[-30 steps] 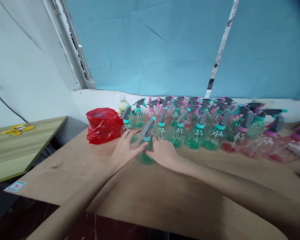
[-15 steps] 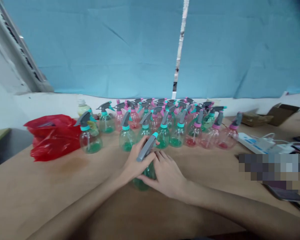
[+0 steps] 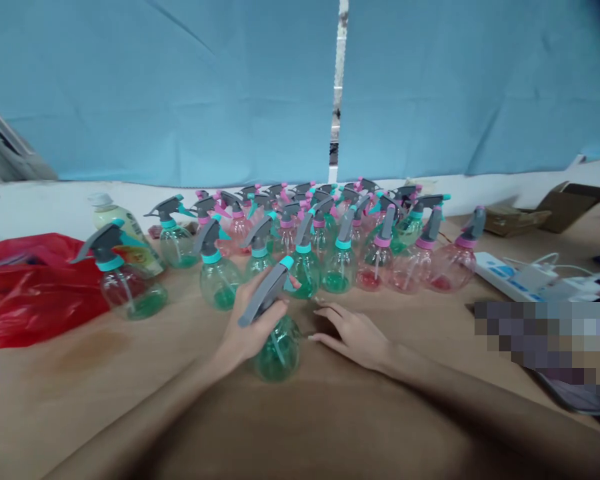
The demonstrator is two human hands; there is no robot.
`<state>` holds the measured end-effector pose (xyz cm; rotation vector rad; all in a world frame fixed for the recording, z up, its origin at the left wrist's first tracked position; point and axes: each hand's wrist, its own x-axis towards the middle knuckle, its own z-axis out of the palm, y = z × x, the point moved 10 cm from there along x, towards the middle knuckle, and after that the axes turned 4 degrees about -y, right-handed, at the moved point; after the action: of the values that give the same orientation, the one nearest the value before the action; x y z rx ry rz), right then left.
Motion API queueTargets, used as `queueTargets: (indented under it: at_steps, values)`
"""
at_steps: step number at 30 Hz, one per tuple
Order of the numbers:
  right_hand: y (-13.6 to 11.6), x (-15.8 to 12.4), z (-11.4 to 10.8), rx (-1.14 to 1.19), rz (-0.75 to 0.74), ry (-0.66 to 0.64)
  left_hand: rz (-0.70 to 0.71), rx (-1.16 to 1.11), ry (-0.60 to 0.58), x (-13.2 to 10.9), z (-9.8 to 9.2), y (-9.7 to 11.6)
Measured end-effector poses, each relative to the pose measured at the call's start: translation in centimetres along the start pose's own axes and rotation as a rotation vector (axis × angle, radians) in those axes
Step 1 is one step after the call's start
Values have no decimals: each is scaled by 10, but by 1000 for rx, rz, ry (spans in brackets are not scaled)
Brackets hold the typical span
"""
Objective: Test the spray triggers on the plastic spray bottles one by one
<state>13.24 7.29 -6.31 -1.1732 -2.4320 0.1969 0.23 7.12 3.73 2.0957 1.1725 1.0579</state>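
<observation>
In front of me a green spray bottle (image 3: 278, 351) with a grey trigger head and turquoise nozzle stands on the table. My left hand (image 3: 250, 320) is wrapped around its neck, just under the head. To the right of the bottle, my right hand (image 3: 353, 333) is apart from it, fingers loosely curved with a gap between thumb and fingertips, holding nothing. Beyond my hands stand rows of similar bottles, among them a green spray bottle (image 3: 337, 273) and a pink spray bottle (image 3: 373, 267), each with a little coloured liquid at the bottom.
A red plastic bag (image 3: 45, 293) lies at the left, by a separate green spray bottle (image 3: 130, 293) and a cream bottle (image 3: 110, 217). At the right are a white power strip (image 3: 505, 277), an open cardboard box (image 3: 570, 207) and a dark flat device (image 3: 565, 393). A blue curtain (image 3: 205, 100) hangs behind.
My right hand has come off the green bottle and moved to its right, its fingers parting. My left hand still grips the bottle's neck. The view has shifted slightly.
</observation>
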Motion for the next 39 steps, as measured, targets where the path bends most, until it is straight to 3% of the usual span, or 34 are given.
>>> queueTargets:
  at_steps: [8, 15, 39]
  values:
    - [-2, 11, 14, 83, -62, 22, 24, 17, -48, 4, 3, 0]
    - [-5, 11, 10, 90, -84, 29, 75, -38, -30, 6, 4, 3]
    - [-2, 12, 10, 84, -46, 33, 39, -44, 1, 7, 4, 5]
